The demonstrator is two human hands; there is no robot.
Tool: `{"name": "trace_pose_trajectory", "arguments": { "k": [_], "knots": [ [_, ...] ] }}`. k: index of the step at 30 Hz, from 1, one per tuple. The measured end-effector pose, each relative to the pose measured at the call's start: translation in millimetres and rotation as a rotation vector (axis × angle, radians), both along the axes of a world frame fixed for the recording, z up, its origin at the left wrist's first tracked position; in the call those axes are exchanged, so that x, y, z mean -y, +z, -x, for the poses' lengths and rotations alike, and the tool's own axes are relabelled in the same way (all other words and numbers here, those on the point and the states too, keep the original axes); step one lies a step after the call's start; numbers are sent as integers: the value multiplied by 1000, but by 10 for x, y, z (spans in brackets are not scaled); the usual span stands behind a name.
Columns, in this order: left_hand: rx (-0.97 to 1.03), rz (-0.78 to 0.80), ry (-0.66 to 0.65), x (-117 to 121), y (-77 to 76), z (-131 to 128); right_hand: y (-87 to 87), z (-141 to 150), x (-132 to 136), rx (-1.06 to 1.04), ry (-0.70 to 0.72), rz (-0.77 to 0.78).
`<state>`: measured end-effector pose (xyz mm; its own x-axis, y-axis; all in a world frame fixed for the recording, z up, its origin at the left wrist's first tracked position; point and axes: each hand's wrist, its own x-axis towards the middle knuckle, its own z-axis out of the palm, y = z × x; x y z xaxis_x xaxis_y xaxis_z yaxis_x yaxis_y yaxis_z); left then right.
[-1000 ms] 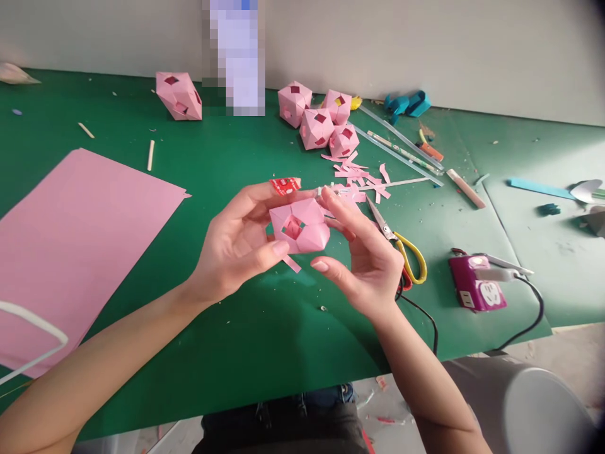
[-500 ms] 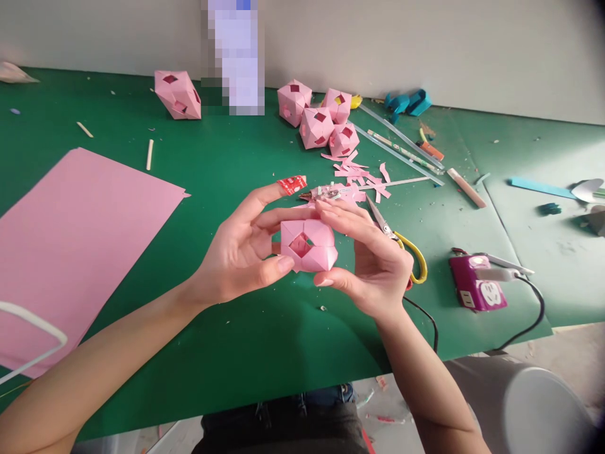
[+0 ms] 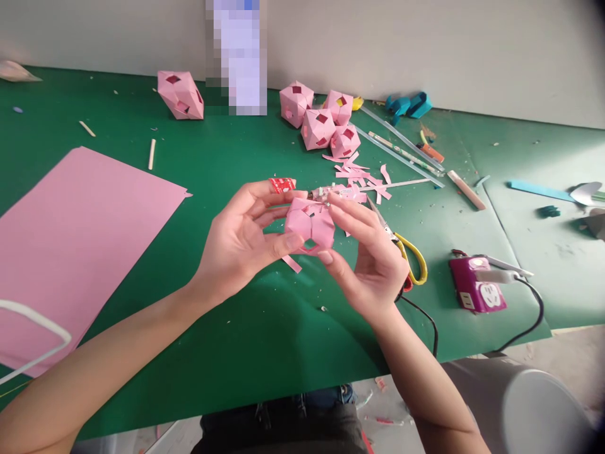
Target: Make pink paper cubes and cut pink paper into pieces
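Observation:
Between my two hands, above the table, is a small pink folded-paper ball (image 3: 309, 226) with diamond-shaped holes. My left hand (image 3: 243, 243) grips its left side, thumb in front and fingers behind; a red bandage wraps one fingertip. My right hand (image 3: 371, 252) has its thumb at the lower right edge and its fingers on the upper right side. Just behind the ball lies a glue gun (image 3: 335, 192), partly hidden by my fingers. A short pink paper strip (image 3: 292, 263) shows under the ball.
Several finished pink paper balls (image 3: 317, 129) stand at the back, with another pink ball (image 3: 180, 96) to their left. Pink paper sheets (image 3: 85, 233) lie at left. Yellow-handled scissors (image 3: 413, 258), paper scraps (image 3: 350, 167) and a purple power socket (image 3: 479, 284) are at right.
The paper ball has been turned between my hands; its large hole now faces lower, towards me. It dipped nearer me, then rose back, both hands moving with it.

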<state>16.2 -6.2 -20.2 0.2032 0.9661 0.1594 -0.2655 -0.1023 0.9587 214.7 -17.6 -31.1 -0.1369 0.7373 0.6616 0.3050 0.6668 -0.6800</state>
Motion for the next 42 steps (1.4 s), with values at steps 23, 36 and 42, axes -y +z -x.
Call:
{"name": "trace_pose_trajectory", "arguments": {
  "k": [23, 36, 42],
  "knots": [
    [-220, -470, 100, -57, -225, 32, -22, 23, 7, -388, 188, 692],
    [-204, -490, 83, -81, -147, 76, -74, -17, -15, -417, 336, 766],
    [-214, -528, 135, -65, -158, 86, -63, -13, -18, -428, 345, 771]
  ]
}}
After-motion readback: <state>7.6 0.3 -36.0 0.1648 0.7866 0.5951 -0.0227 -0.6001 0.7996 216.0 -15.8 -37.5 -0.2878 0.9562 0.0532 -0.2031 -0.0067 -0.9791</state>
